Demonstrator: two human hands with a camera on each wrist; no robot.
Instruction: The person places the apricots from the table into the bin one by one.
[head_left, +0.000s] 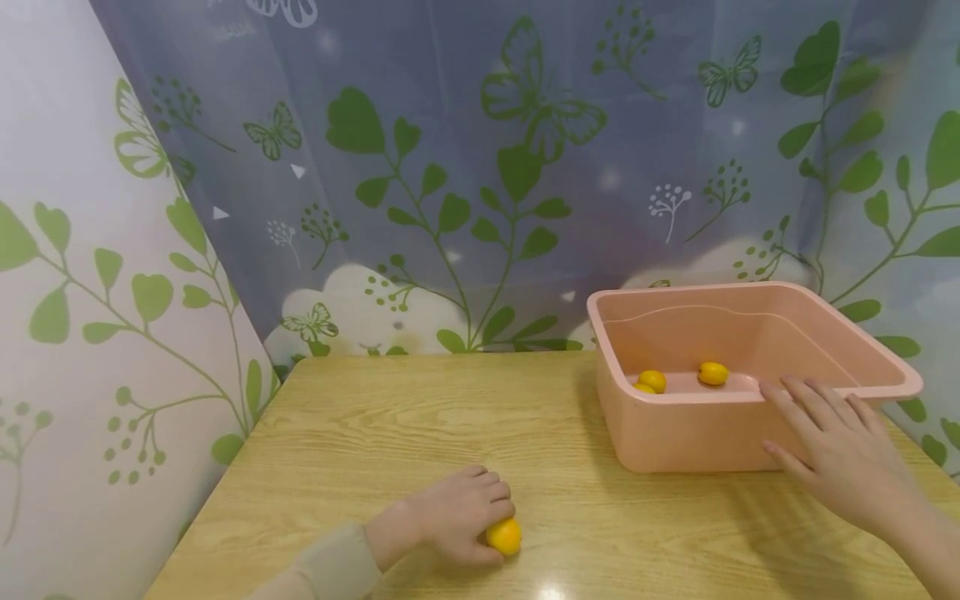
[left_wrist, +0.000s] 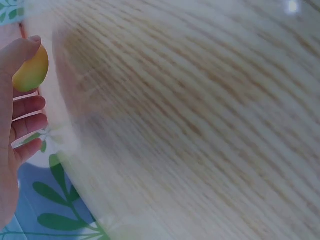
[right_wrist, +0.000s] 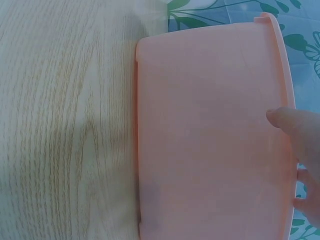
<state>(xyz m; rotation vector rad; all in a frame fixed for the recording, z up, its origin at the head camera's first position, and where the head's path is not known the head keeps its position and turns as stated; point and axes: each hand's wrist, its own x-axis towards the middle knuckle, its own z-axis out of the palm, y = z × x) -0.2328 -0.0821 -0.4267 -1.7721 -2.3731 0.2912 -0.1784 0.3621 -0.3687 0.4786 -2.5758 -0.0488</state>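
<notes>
My left hand is low over the table and pinches a small oval yellow fruit between thumb and fingers. In the left wrist view the same fruit shows a greenish lower side, and the other fingers are apart from it. A pink plastic basin stands at the right. My right hand holds its near rim, fingers over the edge and thumb against the outer wall. Inside the basin lie one yellow fruit near the middle and two at the left, one partly hidden by the rim.
The wood-grain table carries the basin at its right side. Behind it hangs a blue-grey cloth printed with green leaves and butterflies. A pale leaf-patterned cloth borders the left side.
</notes>
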